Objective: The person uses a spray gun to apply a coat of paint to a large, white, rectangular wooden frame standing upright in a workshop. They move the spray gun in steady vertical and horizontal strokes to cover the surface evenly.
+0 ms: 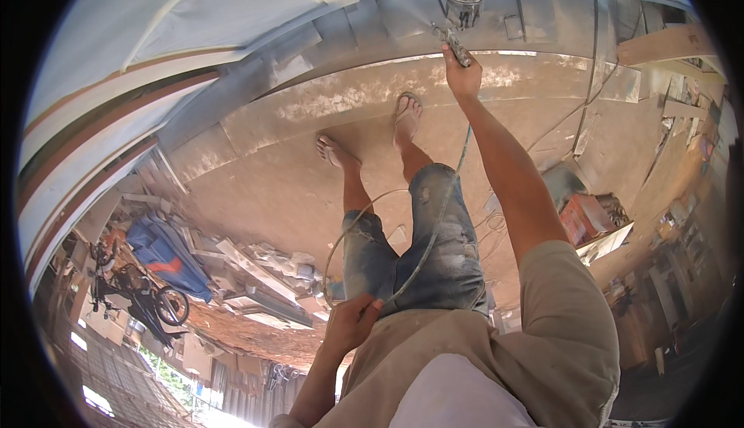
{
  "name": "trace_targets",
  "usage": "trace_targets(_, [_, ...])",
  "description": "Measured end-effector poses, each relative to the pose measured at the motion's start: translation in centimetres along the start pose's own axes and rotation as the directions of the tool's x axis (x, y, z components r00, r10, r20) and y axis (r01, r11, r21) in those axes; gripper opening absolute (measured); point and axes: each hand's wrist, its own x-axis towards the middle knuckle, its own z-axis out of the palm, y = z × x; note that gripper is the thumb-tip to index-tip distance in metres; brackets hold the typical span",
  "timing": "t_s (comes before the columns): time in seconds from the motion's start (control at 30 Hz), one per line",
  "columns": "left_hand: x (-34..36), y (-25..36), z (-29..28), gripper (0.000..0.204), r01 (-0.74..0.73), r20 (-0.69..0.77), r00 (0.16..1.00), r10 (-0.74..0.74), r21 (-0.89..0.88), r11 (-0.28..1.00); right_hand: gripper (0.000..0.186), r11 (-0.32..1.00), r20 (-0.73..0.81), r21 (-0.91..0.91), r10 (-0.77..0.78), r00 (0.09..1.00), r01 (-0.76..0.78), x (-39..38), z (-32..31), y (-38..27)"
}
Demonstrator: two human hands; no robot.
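Observation:
My right hand (463, 75) reaches out ahead and is closed round the handle of a paint-spattered spray gun (456, 47). A round cup (464, 6), streaked with dark and pale paint, shows at the far end beside the gun. Pale mist hangs in front of the nozzle. A thin greenish air hose (435, 234) runs down from below my right hand to my left hand (355, 323) at my waist, with a loop hanging over my thighs. My left hand's fingers are curled round this hose.
White panels (209, 21) with brown edges rise ahead and left. Dusty boards (310, 91) lie beyond my sandalled feet. A motorcycle (139, 296), a blue tarp (163, 254) and wood scraps (260, 273) are left; an orange box (583, 217) and planks (670, 44) right.

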Motion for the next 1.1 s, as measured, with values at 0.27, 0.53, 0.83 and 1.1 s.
trace_targets(0.27, [-0.7,-0.4,-0.3,0.027,-0.018,0.006,1.0,0.018,-0.021,1.0,0.052,1.0,0.024,0.017,-0.013,1.0,0.012,-0.3,-0.4,-1.8])
trace_targets(0.53, [-6.4,-1.2,-4.1,0.029,-0.24,-0.055,0.968,0.245,0.083,0.967,0.041,0.935,-0.013,0.301,-0.191,0.981,0.186,-7.3,-11.8,-15.3])
trace_targets(0.83, [-13.4,-3.1,-9.7,0.025,-0.551,-0.139,0.804,0.578,0.19,0.813,0.037,0.827,-0.241,0.377,-0.347,0.906,0.417,-17.4,-25.7,-31.5])
trace_targets(1.1, [-16.9,-3.5,-13.0,0.025,-0.753,-0.122,0.594,0.795,0.263,0.603,0.045,0.712,-0.443,0.301,-0.485,0.754,0.635,-24.4,-36.9,-43.3])
